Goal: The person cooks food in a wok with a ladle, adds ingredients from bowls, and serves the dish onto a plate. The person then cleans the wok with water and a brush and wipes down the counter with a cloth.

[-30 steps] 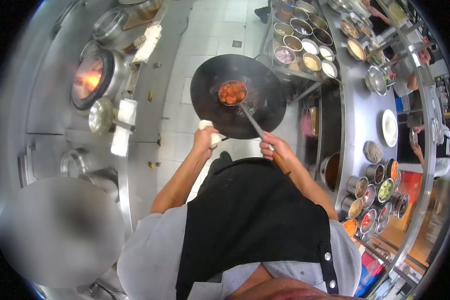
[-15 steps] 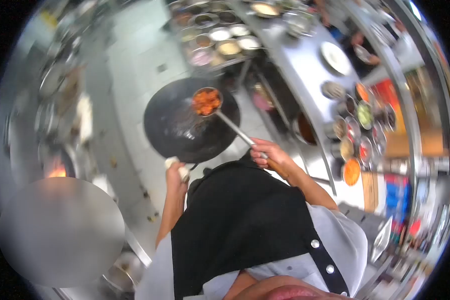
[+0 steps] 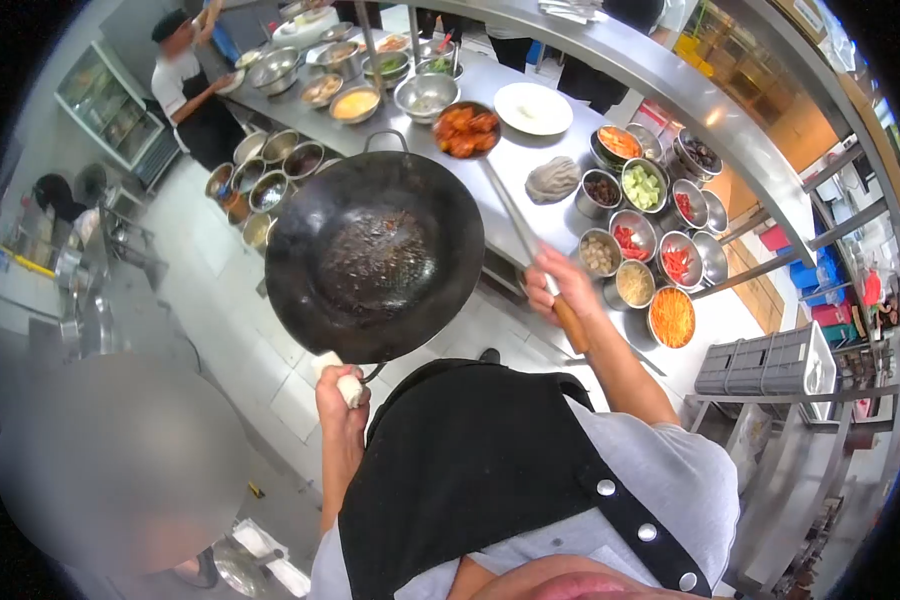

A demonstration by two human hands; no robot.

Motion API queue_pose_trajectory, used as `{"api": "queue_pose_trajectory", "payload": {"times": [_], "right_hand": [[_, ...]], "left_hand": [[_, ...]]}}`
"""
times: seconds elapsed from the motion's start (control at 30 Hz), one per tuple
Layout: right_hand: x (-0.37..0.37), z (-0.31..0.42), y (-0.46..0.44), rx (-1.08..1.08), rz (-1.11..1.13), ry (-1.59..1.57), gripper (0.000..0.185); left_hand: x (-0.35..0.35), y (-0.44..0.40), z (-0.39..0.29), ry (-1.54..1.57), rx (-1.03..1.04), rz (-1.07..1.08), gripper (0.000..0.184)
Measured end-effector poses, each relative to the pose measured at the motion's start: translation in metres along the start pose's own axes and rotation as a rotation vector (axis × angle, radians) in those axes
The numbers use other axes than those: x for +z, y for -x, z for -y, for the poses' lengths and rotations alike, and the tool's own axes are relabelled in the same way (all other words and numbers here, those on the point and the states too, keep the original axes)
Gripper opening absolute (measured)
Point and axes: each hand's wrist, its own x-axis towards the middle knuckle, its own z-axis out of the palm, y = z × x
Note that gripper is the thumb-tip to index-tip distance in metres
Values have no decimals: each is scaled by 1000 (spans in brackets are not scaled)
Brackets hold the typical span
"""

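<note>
My left hand (image 3: pixel 342 400) is closed around a folded white cloth (image 3: pixel 348 388) at the near rim of a large dark wok (image 3: pixel 300 270). The wok hangs in front of me, tilted, with a wet, oily residue on its inner bottom. My right hand (image 3: pixel 558 285) grips a long ladle (image 3: pixel 510 210) by its wooden handle. Reddish-orange chunks of food (image 3: pixel 467 130) fill the ladle's bowl, which is over the steel counter (image 3: pixel 530 150), just left of a grey crumpled cloth (image 3: pixel 553 180) and near a white plate (image 3: pixel 533 108).
Several metal containers of cut ingredients, among them shredded carrot (image 3: pixel 672 317) and green pieces (image 3: pixel 642 187), stand on the counter's right. Bowls (image 3: pixel 428 95) line its back. A person (image 3: pixel 195 95) stands far left. Overhead runs a steel shelf (image 3: pixel 660 65); a grey crate (image 3: pixel 760 365) is at right.
My view has turned right towards the counter. The wok and the loaded ladle have come round with me, and the ladle has moved from above the wok to beyond its right side.
</note>
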Motion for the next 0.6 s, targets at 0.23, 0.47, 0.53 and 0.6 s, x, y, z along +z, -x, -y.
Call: {"api": "queue_pose_trajectory", "payload": {"times": [0.23, 0.47, 0.53, 0.6], "right_hand": [[-126, 89, -146, -315, -253, 441, 41], [-209, 122, -243, -302, -437, 724, 63], [-213, 124, -252, -318, -451, 739, 62], [-217, 120, -256, -320, -462, 702, 59]], "left_hand": [[63, -5, 7, 17, 55, -35, 17], [87, -14, 17, 9, 145, -187, 19], [95, -14, 17, 2, 152, -226, 19], [102, -16, 14, -11, 151, -247, 19]]}}
